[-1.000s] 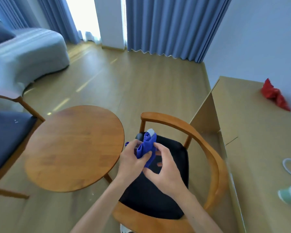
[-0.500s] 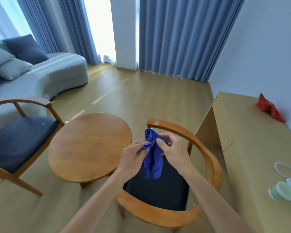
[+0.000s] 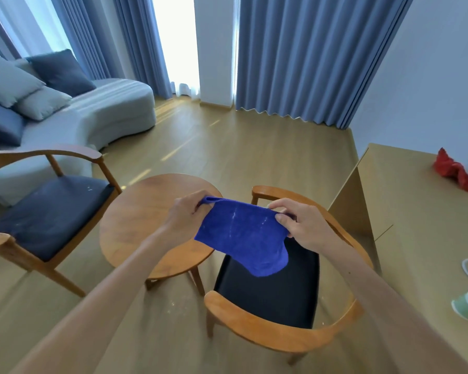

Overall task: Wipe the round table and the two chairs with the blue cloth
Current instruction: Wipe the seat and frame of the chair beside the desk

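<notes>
- Wooden armchair (image 3: 46,209) with dark seat at nine o'clock, pale specks on the cushion; judged not yet wiped.
- Round table (image 3: 135,225) at centre, nothing touching its top; no sign either way of wiping.
- Left hand (image 3: 185,215) pinching the blue cloth (image 3: 243,236) at its upper left corner, thumb and fingers closed on the hem.
- Blue cloth spread in the air between both hands, lower edge hanging free above the near chair (image 3: 278,292) at five o'clock, touching no furniture.
- Right hand (image 3: 299,225) gripping the upper right corner, thumb over the fabric.
- Red cloth (image 3: 455,172) on the sideboard (image 3: 416,225) at three o'clock, well apart.
- Judged stage: cloth readied; table and both chairs seemingly left to do.
</notes>
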Motion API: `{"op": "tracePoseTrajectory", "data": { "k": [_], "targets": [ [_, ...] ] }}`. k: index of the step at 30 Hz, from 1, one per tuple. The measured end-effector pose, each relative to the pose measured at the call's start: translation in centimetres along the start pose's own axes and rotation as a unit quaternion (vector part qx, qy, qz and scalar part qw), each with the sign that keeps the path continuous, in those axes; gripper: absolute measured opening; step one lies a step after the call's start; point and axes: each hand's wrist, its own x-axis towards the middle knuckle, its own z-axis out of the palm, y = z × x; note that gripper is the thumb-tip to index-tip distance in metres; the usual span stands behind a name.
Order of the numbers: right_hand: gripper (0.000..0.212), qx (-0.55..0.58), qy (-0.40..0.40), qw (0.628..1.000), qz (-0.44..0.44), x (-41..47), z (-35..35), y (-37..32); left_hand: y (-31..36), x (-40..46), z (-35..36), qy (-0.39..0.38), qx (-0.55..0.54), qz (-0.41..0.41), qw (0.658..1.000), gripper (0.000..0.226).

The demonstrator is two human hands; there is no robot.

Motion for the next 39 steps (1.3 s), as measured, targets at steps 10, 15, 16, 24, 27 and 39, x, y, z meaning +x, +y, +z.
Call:
{"op": "tracePoseTrajectory", "data": {
  "k": [10,15,16,24,27,39],
  "targets": [
    [0.013,-0.121,0.048,0.991,0.007,0.9,-0.6,-1.2,4.3,2.1,-1.8,-0.049,0.053,0.106,0.992,0.028],
    [0.051,-0.003,0.044,0.996,-0.076,1.8,-0.6,-5.2,6.3,3.2,-1.1,-0.066,0.081,0.171,0.980,0.024],
    [0.054,0.012,0.050,0.995,-0.090,2.1,-0.2,-6.0,6.5,3.3,-1.1,-0.063,0.082,0.176,0.979,0.025],
    [0.014,0.030,0.156,0.975,-0.156,3.7,1.3,-7.5,6.5,4.1,-2.3,-0.041,0.037,0.142,0.988,0.015],
    [0.016,0.011,0.134,0.976,-0.171,4.1,1.5,-7.6,6.2,4.1,-2.4,-0.060,0.000,0.131,0.990,0.017],
    [0.024,0.096,0.170,0.975,-0.105,4.3,1.7,-7.4,5.6,4.5,-1.8,-0.166,-0.211,0.023,0.963,0.010]
  ]
}}
